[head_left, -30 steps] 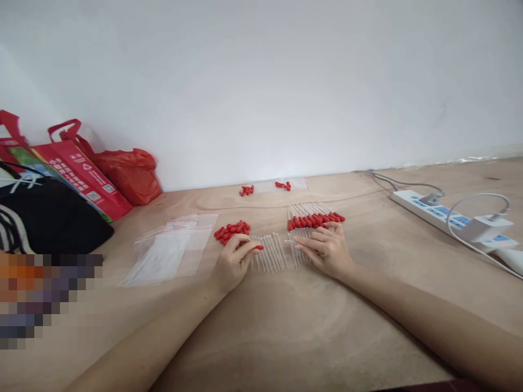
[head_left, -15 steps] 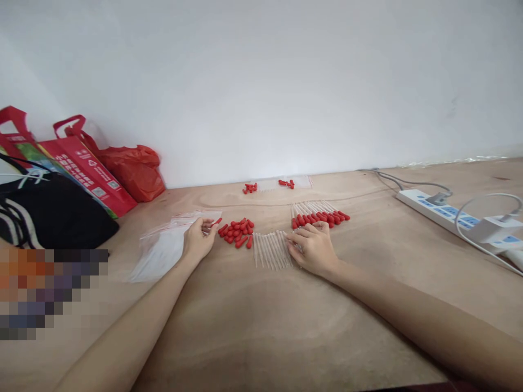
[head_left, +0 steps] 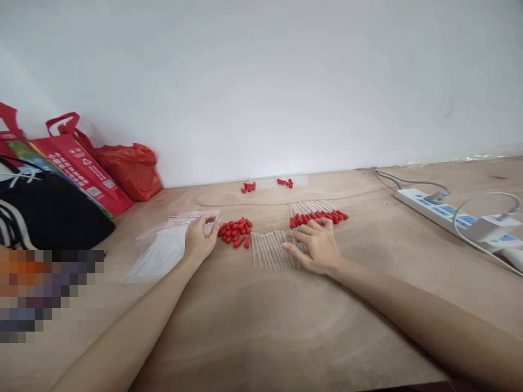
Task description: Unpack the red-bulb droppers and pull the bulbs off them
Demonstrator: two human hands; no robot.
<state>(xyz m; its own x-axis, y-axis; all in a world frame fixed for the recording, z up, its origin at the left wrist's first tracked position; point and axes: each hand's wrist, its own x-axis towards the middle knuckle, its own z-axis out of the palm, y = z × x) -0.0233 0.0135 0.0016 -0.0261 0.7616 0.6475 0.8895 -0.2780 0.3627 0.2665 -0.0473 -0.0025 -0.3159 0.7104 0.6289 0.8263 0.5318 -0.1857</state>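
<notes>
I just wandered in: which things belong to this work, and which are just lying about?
In the work, it seems:
pile of red bulbs
clear tubes
red-ended tubes
probably the zip bags

Seemingly lying about:
power strip
black bag
red plastic bag
red shopping bag

Soft light leaves the wall (head_left: 261, 109) brightest mid-frame, with a pixelated patch (head_left: 41, 294) at lower left.

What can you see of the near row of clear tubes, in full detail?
The clear tubes are slim, straight and see-through, like plastic or glass. The visible ones are bare. They lie on the wooden table side by side, roughly parallel, just right of the red pile. The right hand covers the row's right end; whether it presses on them is unclear.
</notes>
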